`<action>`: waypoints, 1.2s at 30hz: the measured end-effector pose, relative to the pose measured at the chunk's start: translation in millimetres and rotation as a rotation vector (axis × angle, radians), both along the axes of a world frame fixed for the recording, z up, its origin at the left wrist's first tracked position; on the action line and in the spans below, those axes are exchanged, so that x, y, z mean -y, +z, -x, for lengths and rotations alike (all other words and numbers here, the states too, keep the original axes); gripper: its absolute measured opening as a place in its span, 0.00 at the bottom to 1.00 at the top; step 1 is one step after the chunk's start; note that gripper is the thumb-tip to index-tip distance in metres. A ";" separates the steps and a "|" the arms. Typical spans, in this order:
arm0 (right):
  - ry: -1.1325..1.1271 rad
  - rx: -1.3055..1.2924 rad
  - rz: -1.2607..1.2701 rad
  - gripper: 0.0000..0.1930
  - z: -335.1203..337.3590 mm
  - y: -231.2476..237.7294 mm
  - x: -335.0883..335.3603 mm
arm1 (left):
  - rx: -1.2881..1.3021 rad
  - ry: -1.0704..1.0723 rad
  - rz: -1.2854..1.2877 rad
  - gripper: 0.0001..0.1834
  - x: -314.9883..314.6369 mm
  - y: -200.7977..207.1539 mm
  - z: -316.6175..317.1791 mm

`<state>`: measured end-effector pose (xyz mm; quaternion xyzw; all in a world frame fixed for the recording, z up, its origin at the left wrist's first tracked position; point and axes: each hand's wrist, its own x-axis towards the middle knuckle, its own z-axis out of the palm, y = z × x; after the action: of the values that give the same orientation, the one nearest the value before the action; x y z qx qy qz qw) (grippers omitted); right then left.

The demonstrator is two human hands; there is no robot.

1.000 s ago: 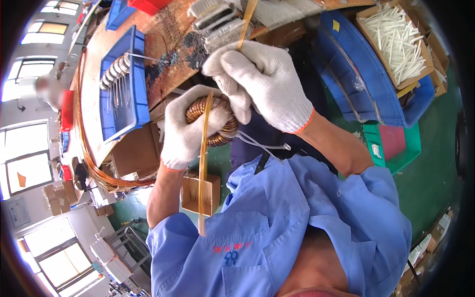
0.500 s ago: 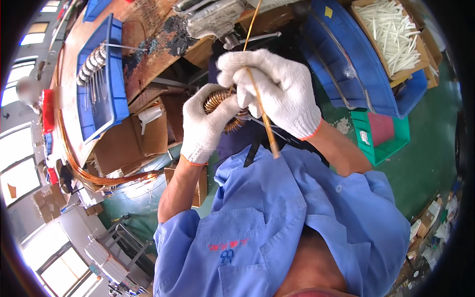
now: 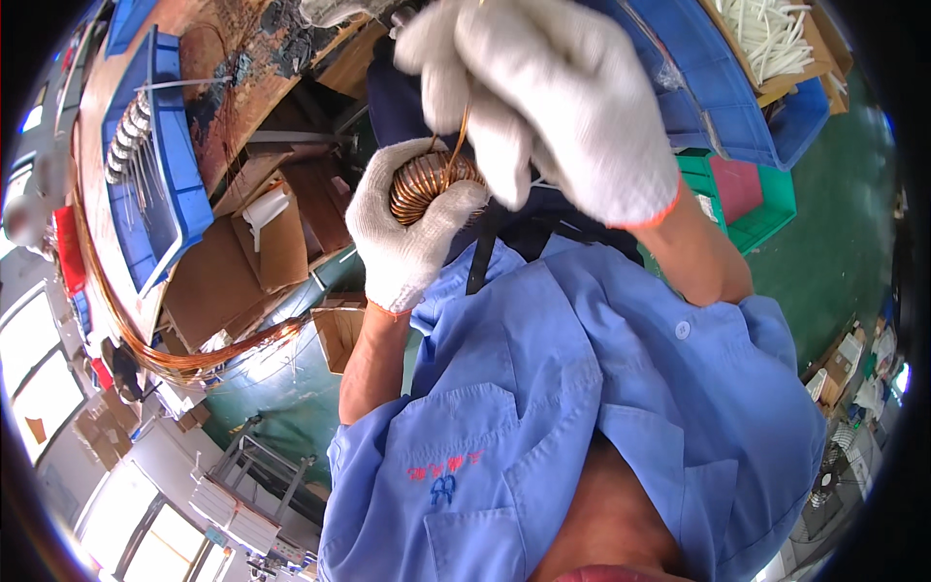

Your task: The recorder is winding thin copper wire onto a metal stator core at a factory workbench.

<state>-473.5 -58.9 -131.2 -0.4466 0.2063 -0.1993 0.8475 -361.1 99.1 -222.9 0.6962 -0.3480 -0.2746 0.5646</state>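
My left hand (image 3: pixel 388 228), in a white knit glove, is closed around a ring-shaped coil (image 3: pixel 417 189) wound with copper wire. Its thumb lies across the near side of the coil. From the winding a single copper wire (image 3: pixel 463 136) rises to my right hand (image 3: pixel 567 102), gloved the same way and raised above and to the right of the coil. The right fingers are curled together on that wire, though the exact grip is partly hidden behind the glove. The right hand's upper edge reaches the top of the picture.
On the wooden bench (image 3: pixel 208 107) at left, a blue bin (image 3: pixel 189 165) holds several wound white parts. A bundle of copper wire (image 3: pixel 194 359) curves below it, near cardboard boxes (image 3: pixel 213 276). Rightward are a blue crate (image 3: pixel 713 97), a box of white tubes (image 3: pixel 771 44) and a green crate (image 3: pixel 766 213).
My right hand has moved up and away from the coil, drawing the wire with it. The loose wire end that hung over my shirt is out of sight. The view has shifted.
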 end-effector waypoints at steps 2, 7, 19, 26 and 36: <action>-0.023 0.030 0.004 0.14 7.1 -7.0 -10.7 | -0.077 0.012 0.014 0.26 2.0 3.8 6.5; -0.095 0.016 0.003 0.17 -27.8 -18.0 12.9 | 0.221 -0.156 0.006 0.25 -4.5 12.7 18.1; -0.154 -0.343 0.394 0.25 -1.1 10.8 7.9 | -0.113 0.003 0.202 0.28 -4.6 -6.8 16.8; -0.254 0.299 0.937 0.09 -36.5 -9.0 -7.8 | -0.135 -0.064 0.260 0.21 5.4 -11.6 26.5; -0.182 0.245 0.768 0.16 -52.9 7.3 23.1 | -0.434 -0.180 0.171 0.21 -2.3 -1.8 26.7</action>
<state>-420.6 -82.0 -123.9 -0.6834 0.0532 -0.3876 0.6164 -387.8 101.4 -224.6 0.5369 -0.3010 -0.4365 0.6562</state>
